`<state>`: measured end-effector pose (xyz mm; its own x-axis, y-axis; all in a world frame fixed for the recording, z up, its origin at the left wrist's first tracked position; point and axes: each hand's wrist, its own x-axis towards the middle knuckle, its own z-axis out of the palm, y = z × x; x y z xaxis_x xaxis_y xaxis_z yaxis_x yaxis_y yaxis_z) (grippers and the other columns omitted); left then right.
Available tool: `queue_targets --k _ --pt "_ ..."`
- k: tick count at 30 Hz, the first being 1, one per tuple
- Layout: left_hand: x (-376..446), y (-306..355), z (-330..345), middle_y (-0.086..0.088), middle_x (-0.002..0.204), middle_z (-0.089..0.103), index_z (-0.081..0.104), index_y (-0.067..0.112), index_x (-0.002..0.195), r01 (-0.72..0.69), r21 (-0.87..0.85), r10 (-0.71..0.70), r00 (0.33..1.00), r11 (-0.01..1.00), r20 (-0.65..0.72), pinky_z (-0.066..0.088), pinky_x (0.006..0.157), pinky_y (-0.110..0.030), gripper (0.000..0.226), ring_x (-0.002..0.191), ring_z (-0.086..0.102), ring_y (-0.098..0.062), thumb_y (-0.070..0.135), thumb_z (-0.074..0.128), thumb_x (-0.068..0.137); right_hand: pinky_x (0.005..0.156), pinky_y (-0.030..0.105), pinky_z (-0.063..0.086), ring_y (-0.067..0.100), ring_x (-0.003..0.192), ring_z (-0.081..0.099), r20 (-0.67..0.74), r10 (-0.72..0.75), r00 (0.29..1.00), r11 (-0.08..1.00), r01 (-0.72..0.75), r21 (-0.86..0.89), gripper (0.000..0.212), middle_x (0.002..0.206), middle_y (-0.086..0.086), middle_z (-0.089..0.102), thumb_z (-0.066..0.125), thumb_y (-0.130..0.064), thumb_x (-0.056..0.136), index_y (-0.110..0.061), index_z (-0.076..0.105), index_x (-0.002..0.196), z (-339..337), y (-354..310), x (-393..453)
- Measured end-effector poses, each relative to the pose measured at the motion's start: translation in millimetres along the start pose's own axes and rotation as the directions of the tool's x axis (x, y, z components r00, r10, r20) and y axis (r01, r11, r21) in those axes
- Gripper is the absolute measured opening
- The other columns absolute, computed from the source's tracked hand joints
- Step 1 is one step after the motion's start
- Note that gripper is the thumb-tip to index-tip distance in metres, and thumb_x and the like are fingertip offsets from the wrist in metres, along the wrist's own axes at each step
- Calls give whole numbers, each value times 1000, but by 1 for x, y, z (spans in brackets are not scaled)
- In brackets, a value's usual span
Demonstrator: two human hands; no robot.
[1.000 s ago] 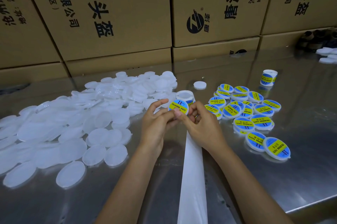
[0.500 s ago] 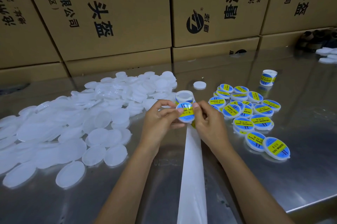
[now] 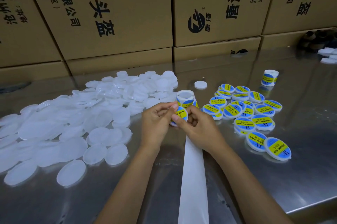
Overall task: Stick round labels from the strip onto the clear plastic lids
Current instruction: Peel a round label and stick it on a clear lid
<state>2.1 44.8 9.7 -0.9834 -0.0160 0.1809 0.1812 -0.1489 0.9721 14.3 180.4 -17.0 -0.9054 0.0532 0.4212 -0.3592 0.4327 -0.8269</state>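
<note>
Both hands have dropped a little lower, and the lid [image 3: 179,115] now tips sideways between them. Left hand [image 3: 156,123] pinches its left edge; right hand [image 3: 198,127] presses a thumb on the label [image 3: 181,114]. Labelled lids [image 3: 251,112] lie to the right, nearer the right hand; plain lids [image 3: 82,119] lie left.

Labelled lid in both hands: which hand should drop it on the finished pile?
Right hand, probably: the labelled lid is in its grip, and the finished pile lies on its side.

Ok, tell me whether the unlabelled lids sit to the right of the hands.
No: the unlabelled lids lie left of the hands; the labelled lids lie on the right.
</note>
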Motion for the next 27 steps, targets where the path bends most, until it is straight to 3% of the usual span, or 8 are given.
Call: queue_targets --k 5,8,11,15,17,20,23,27 --pt "1 2 -1 -5 83 78 80 18 87 61 -52 -59 998 997 22 59 55 -26 10 74 75 -14 16 72 93 56 37 34 15 57 36 -24 -39 999 998 40 57 41 63 15 48 68 -40 90 -3 55 83 -1 -3 1" --pt "4 4 -3 -7 85 78 83 24 80 56 -37 -54 997 998 61 60 58 -29 23 77 75 -19 22 67 97 54 31 29 11 56 32 -53 -59 997 997 62 44 40 61 13 40 65 -39 93 -2 53 82 -2 -1 1" --pt "6 3 -8 -6 100 78 82 26 94 38 -49 -29 982 998 184 61 68 -29 22 92 75 -22 18 63 99 53 30 27 10 55 29 -109 -61 992 998 64 27 40 59 7 34 63 -39 95 -6 49 76 -5 1 2" --pt "8 1 -10 -5 110 77 76 22 112 14 -46 0 957 999 291 58 77 -25 23 101 73 -20 10 68 94 50 19 25 7 54 30 -166 -56 985 998 57 2 37 56 -10 31 61 -38 96 -18 43 70 -5 1 1" --pt "8 0 -9 -3 110 77 73 19 115 10 -34 0 960 999 280 59 77 -25 24 101 73 -19 9 66 95 51 20 26 7 54 31 -175 -49 983 999 49 -4 39 55 -11 31 59 -39 97 -20 40 69 -4 1 1" --pt "7 -1 -7 -4 109 77 73 16 116 8 -11 -5 972 1000 233 61 84 -40 22 102 73 -23 10 63 98 52 23 28 8 54 33 -174 -34 984 999 29 -26 37 54 -10 35 53 -39 101 -23 42 68 -2 0 1" --pt "7 -2 -5 -3 105 78 76 15 109 -22 57 13 988 998 153 58 92 -50 20 100 74 -24 8 60 99 53 26 29 9 54 41 -157 -36 987 995 21 -96 37 53 -14 46 46 -37 103 -38 48 66 -3 1 0" --pt "5 -2 -3 -6 96 78 76 11 104 -66 109 55 993 992 106 60 83 -52 18 93 74 -25 8 59 100 52 30 31 13 58 43 -126 -15 992 975 -14 -220 53 56 -10 47 37 -68 91 -21 42 67 0 1 -3"
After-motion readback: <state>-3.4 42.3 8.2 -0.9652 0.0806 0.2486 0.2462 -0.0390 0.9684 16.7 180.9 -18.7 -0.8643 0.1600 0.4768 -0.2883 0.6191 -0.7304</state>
